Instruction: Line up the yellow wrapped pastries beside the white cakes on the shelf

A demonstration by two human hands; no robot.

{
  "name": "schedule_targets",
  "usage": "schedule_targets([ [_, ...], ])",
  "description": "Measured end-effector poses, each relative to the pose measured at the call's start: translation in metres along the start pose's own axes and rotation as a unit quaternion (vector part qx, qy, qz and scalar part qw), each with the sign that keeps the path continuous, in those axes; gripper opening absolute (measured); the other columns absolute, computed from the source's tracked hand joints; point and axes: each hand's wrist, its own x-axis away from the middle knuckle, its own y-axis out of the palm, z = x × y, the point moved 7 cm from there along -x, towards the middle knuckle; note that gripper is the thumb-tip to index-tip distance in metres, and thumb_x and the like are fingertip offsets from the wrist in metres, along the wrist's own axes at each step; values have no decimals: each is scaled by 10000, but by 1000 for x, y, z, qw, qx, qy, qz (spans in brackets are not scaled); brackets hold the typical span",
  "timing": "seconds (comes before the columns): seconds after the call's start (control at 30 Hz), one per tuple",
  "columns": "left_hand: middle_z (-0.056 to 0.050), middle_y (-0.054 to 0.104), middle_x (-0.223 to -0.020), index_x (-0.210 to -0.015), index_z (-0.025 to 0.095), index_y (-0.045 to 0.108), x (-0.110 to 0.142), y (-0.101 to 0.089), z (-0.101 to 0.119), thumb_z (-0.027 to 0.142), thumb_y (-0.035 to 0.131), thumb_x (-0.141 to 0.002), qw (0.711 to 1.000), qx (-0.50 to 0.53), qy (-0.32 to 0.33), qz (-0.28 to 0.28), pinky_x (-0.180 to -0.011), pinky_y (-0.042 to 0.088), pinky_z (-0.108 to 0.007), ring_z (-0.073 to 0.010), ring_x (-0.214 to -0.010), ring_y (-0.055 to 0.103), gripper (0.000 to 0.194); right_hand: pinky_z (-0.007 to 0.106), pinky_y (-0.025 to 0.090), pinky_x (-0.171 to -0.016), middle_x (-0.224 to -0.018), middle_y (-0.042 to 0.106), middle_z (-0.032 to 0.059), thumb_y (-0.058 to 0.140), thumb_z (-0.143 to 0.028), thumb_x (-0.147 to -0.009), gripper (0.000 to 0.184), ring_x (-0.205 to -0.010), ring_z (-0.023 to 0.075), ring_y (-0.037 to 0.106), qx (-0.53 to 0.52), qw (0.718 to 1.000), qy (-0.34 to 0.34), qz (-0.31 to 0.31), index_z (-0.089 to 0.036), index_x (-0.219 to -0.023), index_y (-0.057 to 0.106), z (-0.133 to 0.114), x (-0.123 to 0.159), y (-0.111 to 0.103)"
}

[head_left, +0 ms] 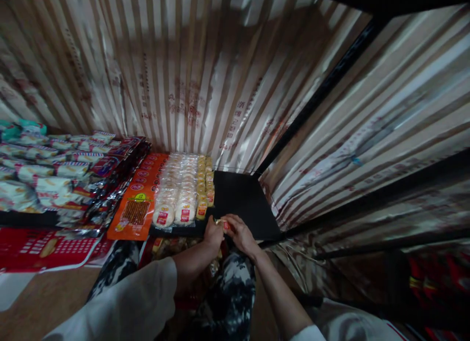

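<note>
At the front edge of a black shelf, my left hand and my right hand meet around a small wrapped snack with red and gold on its wrapper. Both hands have their fingers closed on it, which hides part of it. Just left of my hands stands a narrow row of small yellow-wrapped snacks. Beside that row are two rows of round pale crackers in clear wrappers with red labels. Below my forearms, a box of loose wrapped snacks sits between my knees, partly covered.
Further left lie a flat orange snack packet, dark shiny bags and many white snack bags. A red basket shows below them. Striped plastic sheeting hangs behind, and a black frame post slants at the right.
</note>
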Motion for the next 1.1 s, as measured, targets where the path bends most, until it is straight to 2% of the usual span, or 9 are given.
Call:
schedule_targets([
  [0.13,-14,646,-738,-1074,196,591,9,-6,12,221,649,-753,1000,12,-23,-5,-550,486,-197,-128,-654,624,328,412,403,-1015,-1263,558,97,600,-171,-770,325,-1201,224,494,-6,999,-48,-8,-238,-1083,656,-25,-3,-9],
  [0.2,-7,640,-717,-974,191,614,13,-8,21,174,634,-763,999,39,-17,1,-574,499,-204,-109,-613,614,212,438,373,-1043,-1309,532,95,624,-194,-754,419,-1246,232,457,-17,998,-53,23,-251,-1169,607,-28,-6,-16],
  [0.27,-14,648,-766,-953,182,606,16,-10,28,124,576,-798,996,87,-14,9,-619,518,-214,-88,-597,608,168,455,382,-1036,-1330,513,105,655,-245,-729,556,-1243,242,461,-50,995,-15,83,-248,-1268,520,-21,-9,-23],
  [0.33,-29,653,-845,-963,172,588,20,-11,33,86,512,-829,991,129,-15,13,-667,531,-220,-71,-599,607,176,445,451,-966,-1297,533,125,653,-324,-727,633,-1160,249,537,-110,981,72,140,-227,-1319,448,-5,-9,-25],
  [0.43,-41,652,-912,-977,162,560,23,-12,35,71,487,-843,988,154,-19,10,-711,534,-210,-70,-651,627,178,387,526,-838,-1100,640,121,604,-412,-750,617,-952,229,642,-226,949,171,138,-180,-1295,433,10,-6,-9],
  [0.57,-49,658,-915,-989,154,539,23,-10,30,40,495,-821,987,156,-25,-6,-726,532,-198,-98,-759,655,207,335,545,-720,-797,677,36,594,-421,-746,588,-768,203,663,-302,928,191,110,-182,-1259,431,7,-2,16],
  [0.67,-70,653,-931,-1072,145,519,21,-11,21,76,486,-831,990,130,-50,3,-689,535,-209,-125,-773,664,253,307,541,-684,-785,666,22,593,-367,-730,596,-736,187,654,-319,914,207,143,-185,-1267,409,8,-3,24],
  [0.87,-81,653,-940,-1278,145,434,18,-16,10,103,491,-802,995,63,-65,42,-620,526,-198,-155,-799,663,482,306,528,-743,-887,659,38,556,-279,-734,530,-764,164,635,-245,938,176,168,-189,-1241,432,17,-25,25],
  [1.1,-96,623,-1100,-1268,163,466,11,-12,13,138,446,-811,999,-11,-41,28,-558,507,-159,-161,-890,646,458,307,520,-739,-849,660,4,576,-236,-714,432,-736,158,612,-170,955,166,178,-221,-1144,539,20,-51,28],
])
